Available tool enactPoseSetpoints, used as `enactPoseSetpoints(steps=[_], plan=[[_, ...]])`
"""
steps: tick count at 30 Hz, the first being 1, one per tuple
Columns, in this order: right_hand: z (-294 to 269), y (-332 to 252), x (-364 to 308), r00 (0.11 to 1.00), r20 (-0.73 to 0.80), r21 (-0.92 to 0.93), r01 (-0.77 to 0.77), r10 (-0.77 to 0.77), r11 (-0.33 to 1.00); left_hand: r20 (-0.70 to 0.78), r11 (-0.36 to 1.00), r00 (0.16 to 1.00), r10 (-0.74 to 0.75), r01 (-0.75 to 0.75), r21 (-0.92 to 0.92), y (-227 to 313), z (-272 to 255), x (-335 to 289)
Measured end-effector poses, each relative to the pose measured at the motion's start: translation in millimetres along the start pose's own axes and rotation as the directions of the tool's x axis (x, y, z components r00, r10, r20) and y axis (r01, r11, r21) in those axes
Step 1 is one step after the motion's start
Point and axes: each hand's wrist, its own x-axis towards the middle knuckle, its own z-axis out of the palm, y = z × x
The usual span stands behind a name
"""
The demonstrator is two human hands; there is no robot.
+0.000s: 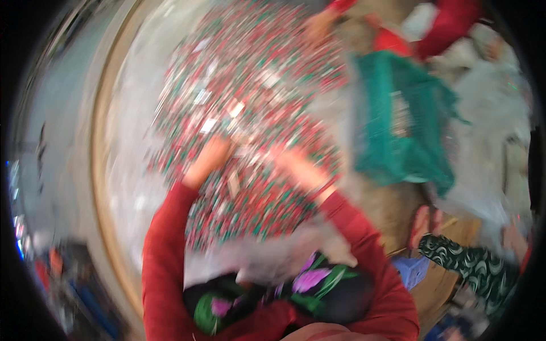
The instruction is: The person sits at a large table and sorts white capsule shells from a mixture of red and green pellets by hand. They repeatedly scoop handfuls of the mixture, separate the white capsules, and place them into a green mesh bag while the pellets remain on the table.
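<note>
A wide heap of small red, green and whitish pieces point(244, 210) spreads in front of me, too smeared by motion to name their kind. My left hand point(215, 152) is low over the middle of the heap, close to a few pale flat pieces point(209, 125). To its right, my right hand point(297, 165) reaches into the same heap. Blur hides the fingers of both hands, and whether either one holds a piece does not show. Dark red sleeves cover both my forearms.
Right of the heap stands a green mesh bag or basket point(378, 148). Another person's hand point(319, 25) reaches over the heap's far edge. Clear plastic sheeting point(478, 131) lies at the right. A small purple container point(410, 271) and someone's patterned trouser leg point(472, 264) are at lower right.
</note>
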Motion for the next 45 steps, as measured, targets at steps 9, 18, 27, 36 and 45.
enactPoseSetpoints(steps=[9, 18, 27, 36, 45], plan=[[-8.3, 57.5, 67.6, 0.990, 0.036, -0.807, 0.109, -0.136, 0.581, 0.118, 0.932, 0.977, -0.179, 0.207, -0.299, 2.7, -49.0, 20.0], [9.4, 44.3, 48.6, 1.000, -0.022, -0.681, -0.004, -0.016, 0.732, 0.257, 0.993, 0.962, -0.098, 0.111, -0.037, 41.6, 8.9, 40.9], [-12.6, 17.7, -14.7, 0.940, 0.292, 0.754, -0.341, 0.179, 0.562, 0.428, -0.192, 0.886, -0.178, 0.396, -0.898, 22.9, -62.5, -3.0], [38.7, 33.9, 74.6, 0.934, 0.322, -0.894, 0.353, -0.152, 0.276, 0.037, 0.828, 0.980, -0.197, 0.186, -0.530, 8.8, 8.3, -35.3], [19.0, 81.5, 48.9, 0.931, 0.293, -0.909, 0.342, -0.218, 0.238, 0.107, 0.987, 0.984, -0.141, 0.148, -0.059, 43.2, 34.1, -27.6]])
